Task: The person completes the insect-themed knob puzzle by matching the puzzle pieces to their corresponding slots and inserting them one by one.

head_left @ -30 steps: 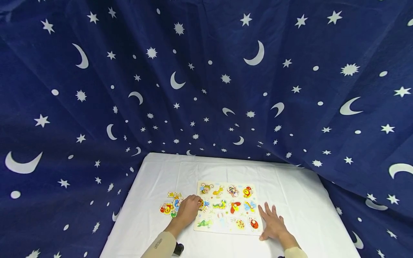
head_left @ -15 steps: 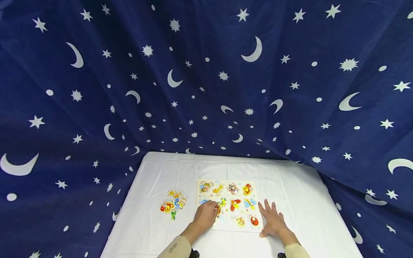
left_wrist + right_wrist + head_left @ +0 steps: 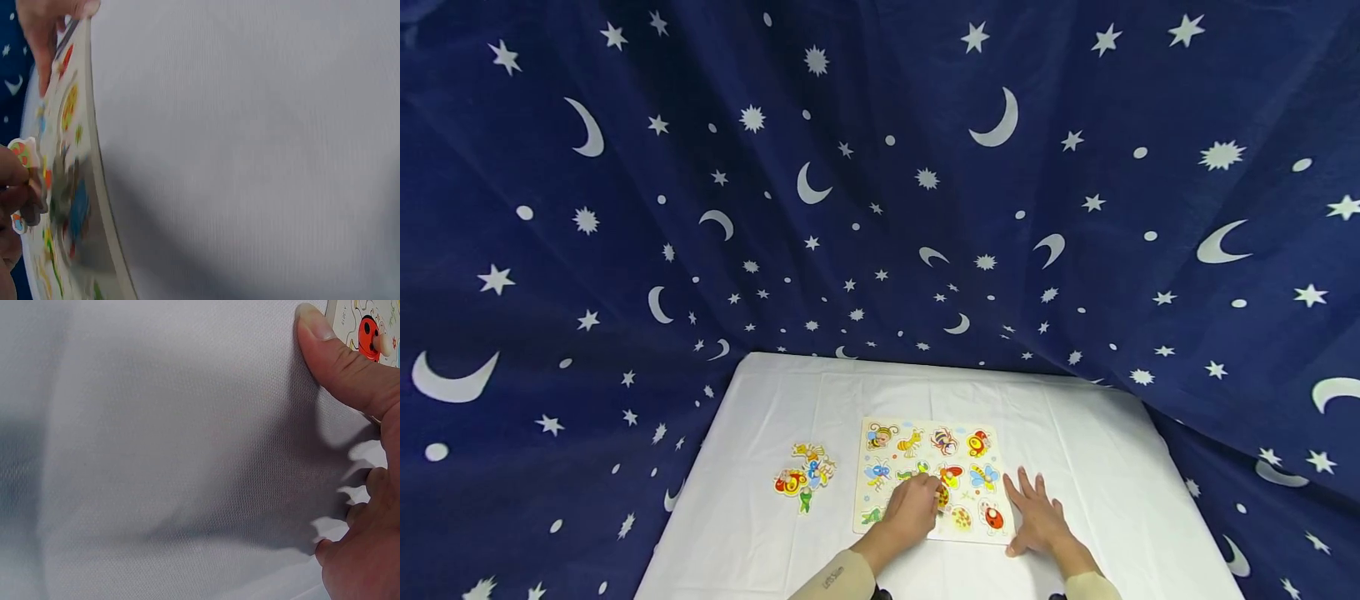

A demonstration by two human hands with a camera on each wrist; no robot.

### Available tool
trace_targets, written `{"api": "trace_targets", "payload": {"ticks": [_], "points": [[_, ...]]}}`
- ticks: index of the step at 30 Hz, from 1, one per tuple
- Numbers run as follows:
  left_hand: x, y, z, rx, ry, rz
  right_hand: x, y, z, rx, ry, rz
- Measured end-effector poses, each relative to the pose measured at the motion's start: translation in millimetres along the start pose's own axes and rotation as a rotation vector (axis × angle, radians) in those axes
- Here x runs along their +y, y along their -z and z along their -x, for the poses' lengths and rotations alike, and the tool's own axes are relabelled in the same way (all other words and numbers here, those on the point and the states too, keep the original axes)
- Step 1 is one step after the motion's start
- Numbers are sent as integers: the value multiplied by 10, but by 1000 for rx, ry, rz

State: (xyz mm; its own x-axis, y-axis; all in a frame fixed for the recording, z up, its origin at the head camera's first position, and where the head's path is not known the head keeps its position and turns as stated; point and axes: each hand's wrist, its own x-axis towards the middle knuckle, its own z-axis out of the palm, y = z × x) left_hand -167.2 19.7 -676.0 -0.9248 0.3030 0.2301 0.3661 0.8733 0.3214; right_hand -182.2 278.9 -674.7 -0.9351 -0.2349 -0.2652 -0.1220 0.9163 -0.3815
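Observation:
In the head view my left hand pinches a yellow-and-red spotted insect puzzle piece above the lower middle of a cream puzzle board. That piece shows edge-on and raised off the board in the left wrist view. Just right of it lies a yellow spotted printed shape. My right hand rests spread at the board's right edge, its thumb near the corner in the right wrist view. Beside that thumb a red ladybug piece with a knob sits in the board.
Left of the board, several loose insect pieces lie in a small pile on the white tablecloth. Other insect pieces, among them a bee, are on the board. A dark blue star-and-moon curtain surrounds the table.
My left hand has moved right from the board's left edge to its lower middle, carrying the spotted piece. The right hand stays at the right edge.

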Motion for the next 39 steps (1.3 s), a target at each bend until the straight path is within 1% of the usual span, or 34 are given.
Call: {"api": "trace_targets", "payload": {"ticks": [3, 6, 9, 13, 20, 25, 27, 34, 39], "points": [[111, -56, -8, -51, -1, -26, 8, -3, 2, -2, 5, -12], [172, -128, -8, -96, -5, -43, 4, -4, 5, -5, 8, -7], [195, -191, -19, -102, -26, -75, 3, 3, 2, -2, 4, 8], [213, -218, -27, -91, -59, -115, -6, 3, 20, 1, 2, 10], [268, -225, -33, -106, -91, -122, -18, 19, 32, -11, 1, 15], [273, -274, -36, -95, -120, -146, -29, 35, 20, -14, 3, 22], [264, -286, -38, -96, -122, -142, -30, 33, 13, -15, 6, 22], [228, -283, -33, -152, -117, -115, -40, 38, -2, -11, 17, 21], [240, -283, -26, -164, -112, -73, -34, 46, 17, -14, 15, 18]]}}
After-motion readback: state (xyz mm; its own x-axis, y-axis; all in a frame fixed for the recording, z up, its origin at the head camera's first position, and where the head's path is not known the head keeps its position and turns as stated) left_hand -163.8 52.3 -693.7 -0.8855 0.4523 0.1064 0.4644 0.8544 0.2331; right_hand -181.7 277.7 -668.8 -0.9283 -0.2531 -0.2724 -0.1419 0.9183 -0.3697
